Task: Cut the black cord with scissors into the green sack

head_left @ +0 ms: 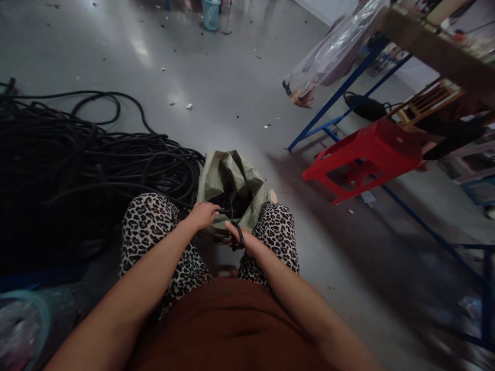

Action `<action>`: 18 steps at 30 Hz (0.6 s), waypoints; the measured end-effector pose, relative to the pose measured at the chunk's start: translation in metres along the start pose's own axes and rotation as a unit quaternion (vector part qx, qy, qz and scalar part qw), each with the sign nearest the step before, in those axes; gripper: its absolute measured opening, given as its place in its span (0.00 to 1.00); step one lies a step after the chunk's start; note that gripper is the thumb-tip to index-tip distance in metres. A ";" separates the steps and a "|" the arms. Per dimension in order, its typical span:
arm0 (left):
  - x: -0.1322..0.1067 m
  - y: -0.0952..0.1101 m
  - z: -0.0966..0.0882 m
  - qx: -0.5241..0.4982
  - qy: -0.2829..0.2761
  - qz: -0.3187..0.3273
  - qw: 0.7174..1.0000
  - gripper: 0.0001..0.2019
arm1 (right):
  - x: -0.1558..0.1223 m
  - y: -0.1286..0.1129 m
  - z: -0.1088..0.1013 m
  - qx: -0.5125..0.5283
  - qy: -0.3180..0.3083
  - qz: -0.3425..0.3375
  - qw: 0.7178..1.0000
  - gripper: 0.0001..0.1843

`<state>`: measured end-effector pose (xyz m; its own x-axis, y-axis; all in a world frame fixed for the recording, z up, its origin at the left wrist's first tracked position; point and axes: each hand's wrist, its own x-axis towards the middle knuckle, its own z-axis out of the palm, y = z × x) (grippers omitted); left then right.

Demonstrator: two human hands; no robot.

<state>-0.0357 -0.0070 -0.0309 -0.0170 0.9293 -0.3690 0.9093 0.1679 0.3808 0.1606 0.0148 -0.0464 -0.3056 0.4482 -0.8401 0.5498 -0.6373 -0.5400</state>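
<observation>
Between my knees stands a greenish woven sack, its mouth gaping and dark pieces lying inside. My left hand is closed on a black hose or cable, whose short end pokes out past the fingers over the sack. Black-handled scissors sit in my right hand, closed round the handles, with the blades pointing up toward that end. Whether the blades touch it I cannot tell. A large heap of black hose lies on the floor to the left, running up to my left hand.
A red plastic stool lies tipped by a blue-legged table at right. A clear plastic bag hangs from the table. A blue basket stands far ahead; a light-blue-rimmed bin is at lower left. Scraps dot the grey floor.
</observation>
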 end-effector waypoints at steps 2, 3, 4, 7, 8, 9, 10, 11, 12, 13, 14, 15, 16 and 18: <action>0.000 0.001 -0.001 0.001 -0.004 -0.001 1.000 0.19 | -0.002 -0.002 0.000 -0.007 0.000 0.000 1.000 0.23; 0.000 0.001 -0.001 0.002 -0.005 -0.002 1.000 0.19 | -0.003 -0.002 0.000 -0.009 0.000 -0.001 1.000 0.23; 0.000 0.001 -0.001 0.004 -0.007 -0.001 1.000 0.19 | -0.004 -0.002 -0.001 -0.011 0.001 -0.003 1.000 0.23; -0.001 0.001 -0.003 0.012 -0.016 0.001 1.000 0.19 | -0.003 -0.001 0.000 -0.013 0.001 -0.008 1.000 0.23; -0.001 0.002 -0.003 0.015 -0.019 0.002 1.000 0.19 | -0.002 -0.001 0.000 -0.012 0.001 -0.009 1.000 0.23; -0.002 0.002 -0.004 0.017 -0.022 0.002 1.000 0.19 | -0.001 0.000 0.000 -0.011 0.003 -0.008 1.000 0.24; -0.002 0.002 -0.004 0.019 -0.024 0.003 1.000 0.20 | 0.000 0.000 0.000 -0.010 0.005 -0.007 1.000 0.24; -0.002 0.002 -0.004 0.019 -0.027 0.005 0.999 0.20 | 0.001 0.001 0.000 -0.009 0.007 -0.008 1.000 0.24; -0.002 0.002 -0.004 0.017 -0.028 0.007 0.999 0.20 | 0.002 0.001 0.000 -0.007 0.008 -0.010 1.000 0.23; -0.002 0.002 -0.004 0.016 -0.029 0.008 0.999 0.20 | 0.003 0.002 -0.001 -0.006 0.009 -0.013 1.000 0.23; -0.002 0.002 -0.005 0.013 -0.030 0.009 0.999 0.20 | 0.003 0.003 -0.001 -0.005 0.007 -0.015 1.000 0.23; -0.002 0.001 -0.005 0.010 -0.029 0.008 1.000 0.19 | 0.004 0.003 -0.001 -0.003 0.004 -0.017 1.000 0.23; -0.002 0.001 -0.005 0.007 -0.028 0.008 1.000 0.19 | 0.004 0.004 -0.001 -0.002 0.001 -0.018 1.000 0.23; -0.002 0.001 -0.004 0.002 -0.028 0.008 1.000 0.20 | 0.005 0.004 -0.001 -0.001 0.000 -0.018 1.000 0.23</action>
<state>-0.0365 -0.0076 -0.0260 0.0215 0.9119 -0.4098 0.9105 0.1514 0.3847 0.1620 0.0145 -0.0528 -0.3250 0.4717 -0.8197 0.5399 -0.6190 -0.5703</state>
